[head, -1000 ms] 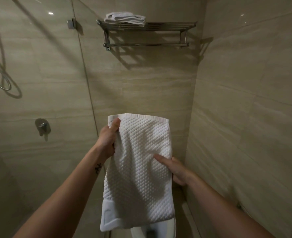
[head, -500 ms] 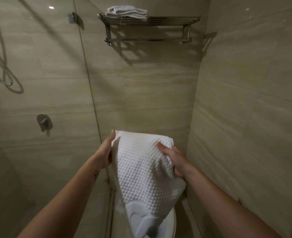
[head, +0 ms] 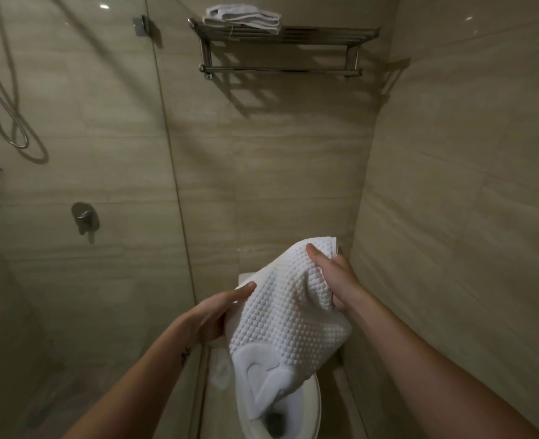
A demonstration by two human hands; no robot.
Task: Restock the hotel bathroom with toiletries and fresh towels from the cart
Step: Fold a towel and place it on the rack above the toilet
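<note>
Towel (head: 287, 318) now aslant (white, waffle-textured)

Cloth, polished metal, glass and glossy tile.
The waffle towel (head: 293, 312) is matt white cloth with a raised grid weave and a smooth flat band at its lower end. The folded towel (head: 242, 17) at the left end of the rack (head: 325, 34) is plainer cloth. The rack, shower hose (head: 5, 99) and valve (head: 84, 217) are shiny metal. The wall tiles (head: 451, 185) are glossy, the shower screen (head: 71, 296) is smooth glass, and the toilet (head: 312, 403) is glossy white.
</note>
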